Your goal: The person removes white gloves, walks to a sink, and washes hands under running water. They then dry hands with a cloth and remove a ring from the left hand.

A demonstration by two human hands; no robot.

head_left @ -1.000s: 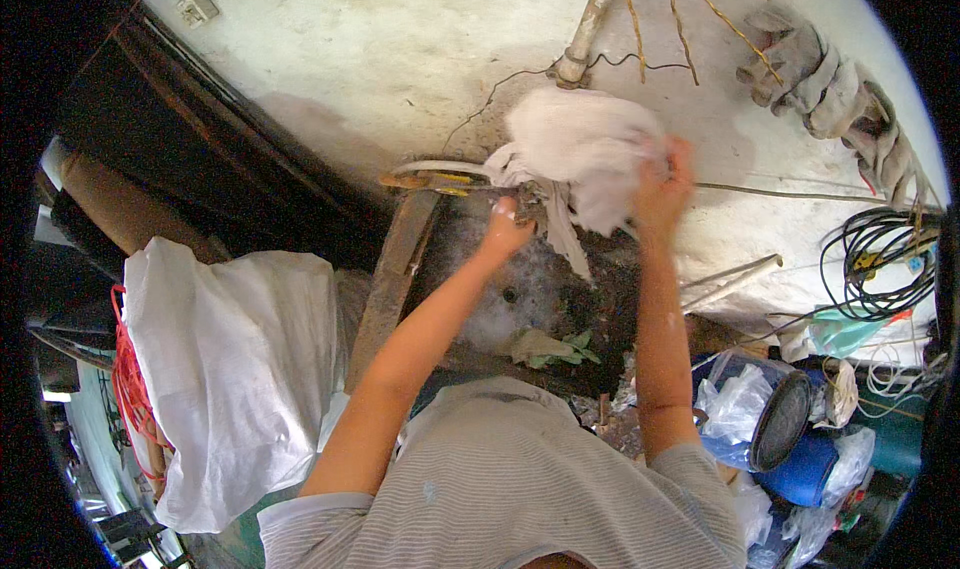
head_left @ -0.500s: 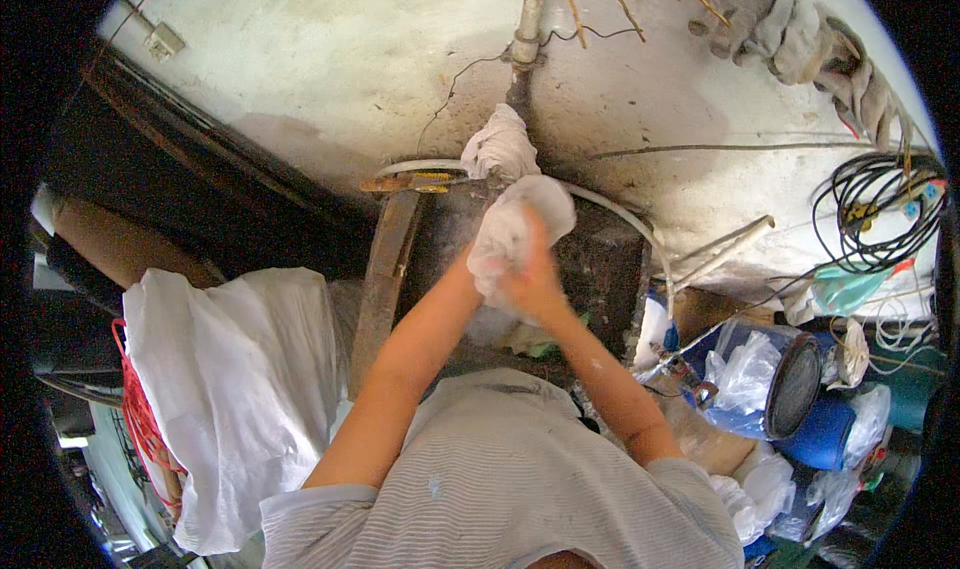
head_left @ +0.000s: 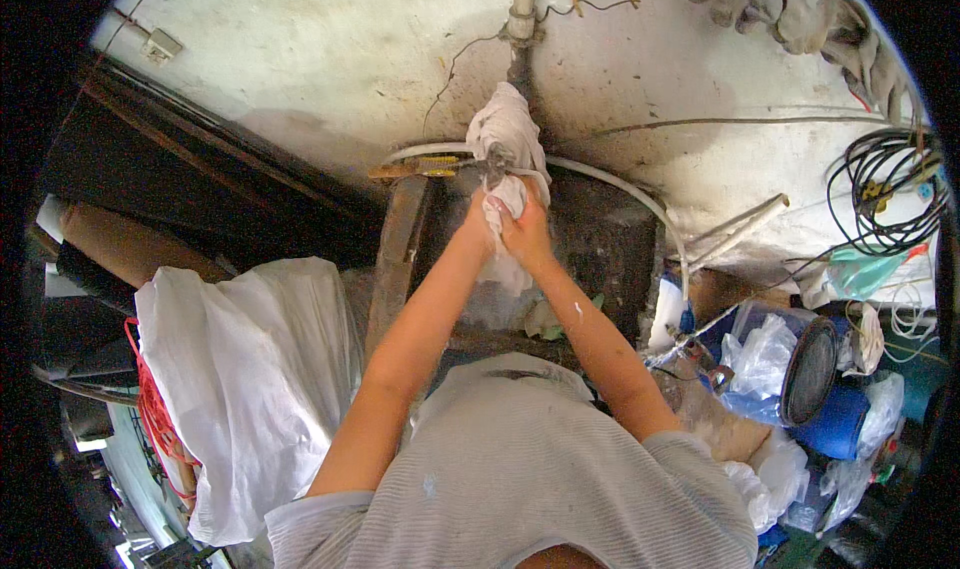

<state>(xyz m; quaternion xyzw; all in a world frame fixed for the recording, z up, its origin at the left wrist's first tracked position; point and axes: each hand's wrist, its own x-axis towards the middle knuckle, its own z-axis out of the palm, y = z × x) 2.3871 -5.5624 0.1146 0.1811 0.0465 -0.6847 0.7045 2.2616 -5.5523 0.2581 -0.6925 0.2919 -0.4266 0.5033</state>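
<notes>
My left hand (head_left: 480, 227) and my right hand (head_left: 527, 231) are close together at arm's length, both closed on one white cloth (head_left: 511, 199). Part of it bunches up between them, and a pale end hangs below my wrists. Right above my fingers is a dark spout-like end (head_left: 495, 161); more white cloth (head_left: 503, 121) is wrapped around it and the foot of the wall pipe (head_left: 524, 14). Whether the two cloths touch, I cannot tell. Under my hands is a dark basin-like box (head_left: 600, 231), its inside partly hidden by my arms.
A pale hose (head_left: 630, 201) curves around the basin's back and right side. A yellow-bristled brush (head_left: 438, 166) lies at its back left corner. White sheeting (head_left: 255, 369) drapes at left. Blue drums (head_left: 840, 427) and plastic bags stand at right, below coiled black cable (head_left: 885, 194).
Both hands have moved up and away from me, closer to the spout. The cloth, spread wide over my hands before, is now bunched between them with an end hanging down.
</notes>
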